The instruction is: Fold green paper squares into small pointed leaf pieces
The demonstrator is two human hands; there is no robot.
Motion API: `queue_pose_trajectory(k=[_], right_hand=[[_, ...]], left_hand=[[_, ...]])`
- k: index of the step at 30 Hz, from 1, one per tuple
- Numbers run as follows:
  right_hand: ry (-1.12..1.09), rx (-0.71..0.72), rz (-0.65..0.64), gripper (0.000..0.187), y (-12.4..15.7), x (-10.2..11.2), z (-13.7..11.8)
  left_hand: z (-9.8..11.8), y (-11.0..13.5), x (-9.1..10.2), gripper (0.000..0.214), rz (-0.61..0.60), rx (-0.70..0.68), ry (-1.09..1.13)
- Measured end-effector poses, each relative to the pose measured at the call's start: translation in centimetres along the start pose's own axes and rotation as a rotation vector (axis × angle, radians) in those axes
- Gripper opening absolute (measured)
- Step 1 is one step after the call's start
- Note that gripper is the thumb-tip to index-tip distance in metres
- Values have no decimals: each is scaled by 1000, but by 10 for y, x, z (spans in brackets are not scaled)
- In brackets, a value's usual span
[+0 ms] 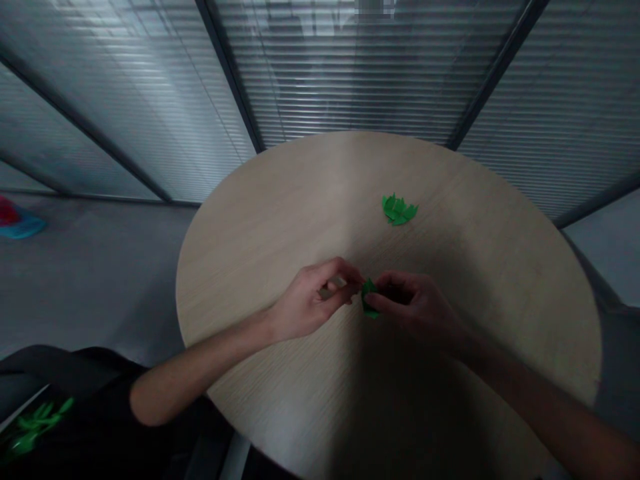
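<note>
My right hand point(417, 303) pinches a small green folded piece point(369, 303), which looks like paper, between thumb and fingers above the middle of the table. From the other side, the thumb and forefinger of my left hand point(313, 297) close together at the upper left edge of that piece. Its lower end points down, and my right fingers cover part of it. Farther back on the table lies a loose cluster of similar green pieces point(399, 210), with pointed tips sticking up.
Both forearms reach over a round wooden table point(280, 193). Glass partitions with blinds point(360, 87) stand right behind it. At the lower left, more bright green pieces point(40, 423) lie near a dark chair. A red and blue object point(20, 223) is on the floor at left.
</note>
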State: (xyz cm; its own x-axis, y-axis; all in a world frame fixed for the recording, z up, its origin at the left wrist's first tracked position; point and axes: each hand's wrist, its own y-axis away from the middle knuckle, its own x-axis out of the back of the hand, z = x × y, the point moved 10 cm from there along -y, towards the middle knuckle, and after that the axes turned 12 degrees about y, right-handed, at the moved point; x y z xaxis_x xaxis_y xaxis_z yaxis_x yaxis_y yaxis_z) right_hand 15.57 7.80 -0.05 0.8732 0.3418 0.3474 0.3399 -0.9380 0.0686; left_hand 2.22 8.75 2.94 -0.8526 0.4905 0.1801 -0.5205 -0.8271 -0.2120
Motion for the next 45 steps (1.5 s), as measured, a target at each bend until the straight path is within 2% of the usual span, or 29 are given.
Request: queue_pose_trajectory(k=[8, 22, 30, 35, 45], right_hand=[[-9, -7, -6, 20, 0, -1, 1], [75, -8, -16, 23, 1, -3, 3], [61, -18, -14, 19, 1, -4, 5], [8, -28, -4, 23, -2, -1, 3], [-24, -72, 49, 25, -5, 9, 4]], left_hand=[[6, 0, -2, 11, -24, -70, 2], [-5, 1, 1, 12, 12, 32, 24], [-10, 1, 0, 11, 40, 88, 130], [-18, -2, 1, 25, 80, 103, 276], [-17, 0, -6, 21, -1, 110, 64]])
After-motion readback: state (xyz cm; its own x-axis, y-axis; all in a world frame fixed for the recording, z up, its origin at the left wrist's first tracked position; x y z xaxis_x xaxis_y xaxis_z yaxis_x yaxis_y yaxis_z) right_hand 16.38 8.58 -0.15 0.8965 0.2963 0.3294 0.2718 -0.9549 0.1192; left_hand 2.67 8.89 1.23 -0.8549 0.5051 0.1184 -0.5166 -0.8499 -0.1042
